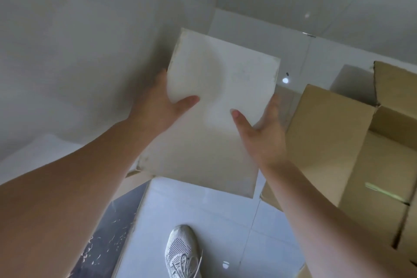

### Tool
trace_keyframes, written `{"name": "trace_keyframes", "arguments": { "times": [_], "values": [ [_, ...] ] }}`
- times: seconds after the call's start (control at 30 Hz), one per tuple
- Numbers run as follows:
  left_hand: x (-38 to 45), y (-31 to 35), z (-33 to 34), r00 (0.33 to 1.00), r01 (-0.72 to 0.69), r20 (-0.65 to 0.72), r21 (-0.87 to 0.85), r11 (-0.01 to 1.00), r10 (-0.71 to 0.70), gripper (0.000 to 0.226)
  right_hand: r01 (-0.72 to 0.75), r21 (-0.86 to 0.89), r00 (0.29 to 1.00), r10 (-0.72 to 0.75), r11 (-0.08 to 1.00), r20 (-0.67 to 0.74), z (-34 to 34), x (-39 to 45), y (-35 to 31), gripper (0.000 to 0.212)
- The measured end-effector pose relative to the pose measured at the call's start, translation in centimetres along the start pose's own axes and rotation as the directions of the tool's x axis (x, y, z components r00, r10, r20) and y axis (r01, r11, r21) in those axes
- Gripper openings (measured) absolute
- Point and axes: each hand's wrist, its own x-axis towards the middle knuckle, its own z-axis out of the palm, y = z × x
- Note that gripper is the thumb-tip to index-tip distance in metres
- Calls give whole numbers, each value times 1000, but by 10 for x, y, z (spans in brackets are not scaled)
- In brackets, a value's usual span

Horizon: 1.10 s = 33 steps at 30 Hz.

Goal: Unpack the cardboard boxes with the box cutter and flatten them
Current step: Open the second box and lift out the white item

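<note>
In mid-air above the pale tiled floor [198,221], in the head view, a flat white square panel [209,115] is held up between both hands, its face turned toward the camera and its far edge tilted away toward the grey wall [79,40]. The left hand [158,106] grips the panel's left edge: its thumb lies across the front face and the other fingers are hidden behind the panel. The right hand [261,133] grips the right edge the same way, thumb pressed on the front face, remaining fingers [272,108] curled round the edge toward the back. The panel sits between the two palms, touching both. Just to the right stands an open brown cardboard box [352,142] with its flaps raised, near the right forearm. Below the panel a white mesh sneaker [181,253] rests on the floor, beside a dark speckled strip [106,239].
</note>
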Motion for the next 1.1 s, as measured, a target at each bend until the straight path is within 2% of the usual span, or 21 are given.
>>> {"name": "trace_keyframes", "arguments": {
  "times": [0.2,0.33,0.43,0.5,0.57,0.67,0.77,0.87,0.97,1.1],
  "values": [
    [5,-22,21,1000,26,13,-30,999,-25,87,10,13,1000,-10,1000,-7,11,0,9,98],
    [5,-23,26,999,44,-2,-33,999,-44,92,-36,13,999,37,999,-34,20,0,13,97],
    [-16,-16,29,995,87,-45,65,994,-84,90,-92,-14,995,93,996,25,18,-4,8,103],
    [-36,-17,30,989,142,-59,84,986,-137,84,-107,-112,990,117,988,84,13,-4,0,108],
    [-59,-20,32,979,187,-86,44,981,-183,77,-48,-269,985,90,962,149,8,-2,-11,106],
    [-94,-29,38,936,283,-196,-80,956,-293,76,129,-435,955,7,891,297,2,-4,-17,102],
    [-133,-35,60,855,398,-202,-335,854,-477,83,313,-529,899,-67,789,433,0,-12,-6,104],
    [-148,-26,87,812,336,-224,-575,746,-538,69,420,-607,875,-123,675,469,-2,-4,1,111],
    [-133,-21,105,789,169,-272,-765,621,-551,58,511,-664,853,-227,546,469,-1,13,1,115],
    [-104,-32,118,758,-16,-339,-864,504,-557,51,554,-725,829,-344,409,440,6,37,-5,118]
  ]
}}
